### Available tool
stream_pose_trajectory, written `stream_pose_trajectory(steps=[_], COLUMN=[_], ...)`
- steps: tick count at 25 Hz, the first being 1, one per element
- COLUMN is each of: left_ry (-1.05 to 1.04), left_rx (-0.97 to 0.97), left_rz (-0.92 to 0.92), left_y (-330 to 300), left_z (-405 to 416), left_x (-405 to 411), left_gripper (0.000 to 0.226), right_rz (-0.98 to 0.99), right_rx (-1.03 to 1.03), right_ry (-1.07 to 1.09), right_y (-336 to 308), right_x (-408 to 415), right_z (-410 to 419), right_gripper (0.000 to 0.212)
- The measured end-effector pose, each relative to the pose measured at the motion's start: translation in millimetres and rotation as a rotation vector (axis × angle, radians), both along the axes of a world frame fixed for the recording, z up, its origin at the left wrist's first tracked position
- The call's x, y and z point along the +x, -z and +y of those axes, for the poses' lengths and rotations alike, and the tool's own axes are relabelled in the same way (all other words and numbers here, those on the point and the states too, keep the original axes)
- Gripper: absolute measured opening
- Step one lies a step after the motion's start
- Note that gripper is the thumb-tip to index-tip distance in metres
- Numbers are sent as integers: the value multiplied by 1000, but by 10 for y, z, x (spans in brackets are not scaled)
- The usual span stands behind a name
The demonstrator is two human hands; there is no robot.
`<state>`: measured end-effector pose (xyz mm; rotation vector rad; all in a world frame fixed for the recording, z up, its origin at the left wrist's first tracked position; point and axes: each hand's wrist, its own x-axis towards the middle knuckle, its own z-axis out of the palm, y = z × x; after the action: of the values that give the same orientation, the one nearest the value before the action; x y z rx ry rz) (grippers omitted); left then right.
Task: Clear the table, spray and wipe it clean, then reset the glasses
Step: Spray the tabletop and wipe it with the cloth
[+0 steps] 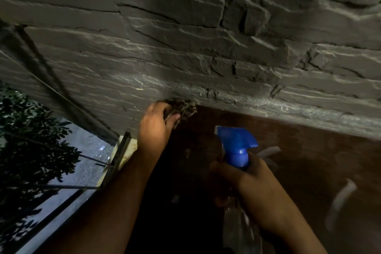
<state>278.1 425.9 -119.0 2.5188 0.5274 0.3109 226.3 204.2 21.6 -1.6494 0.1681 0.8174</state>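
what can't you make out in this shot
Head view, the only one:
- Cloth: blurred and mostly behind the left hand; its pattern and contact with the table are unclear.
- Spray bottle: the right hand covers its neck; body lost in shadow, fill level unreadable.
- Pale streaks on the table: blurred; wet marks or reflections, cannot tell.
- Glasses: none in frame.
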Motion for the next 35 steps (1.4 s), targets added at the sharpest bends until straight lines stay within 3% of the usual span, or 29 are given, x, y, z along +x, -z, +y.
stream_pose_trajectory(steps=[1,3,8,9,12,14,18,19,23,25,26,28,30,33,35], left_ry=[-94,-60,393,408,106,33,518,530,120,75,144,472,696,478,328], left_rx=[-1,78,89,95,107,81,53,60,116,100,58,0,17,56,74], left_rz=[9,30,-31,-37,43,61,-5,4,93,67,49,40,19,-70,-25], left_y=[4,9,48,42,-11,-50,-9,7,47,24,-11,-35,13,71,105], left_z=[-10,-105,-133,-75,-71,-332,-718,-581,-203,-449,-606,-736,-508,59,171], left_x=[129,289,-105,-141,127,283,-24,-51,259,373,356,110,-196,-182,60], left_gripper=[31,31,33,34,33,32,28,30,34,32,31,33,39,33,26], right_rz=[2,5,22,33,39,47,80,88,106,114,120,135,154,156,145], right_rx=[-10,-16,4,7,19,21,23,25,52,65,74,96,103,88,54], right_ry=[-5,-14,5,7,29,36,34,38,59,68,67,52,53,69,52], right_y=[13,33,11,-5,-6,18,53,51,59,77,88,87,59,36,45], right_x=[-3,0,-73,-96,-126,-136,-163,-174,-201,-204,-205,-224,-254,-292,-302], right_z=[-11,-40,-92,-102,-138,-168,-261,-298,-396,-369,-352,-319,-294,-292,-262], right_gripper=[20,19,19,20,25,24,18,19,24,26,26,26,25,22,22])
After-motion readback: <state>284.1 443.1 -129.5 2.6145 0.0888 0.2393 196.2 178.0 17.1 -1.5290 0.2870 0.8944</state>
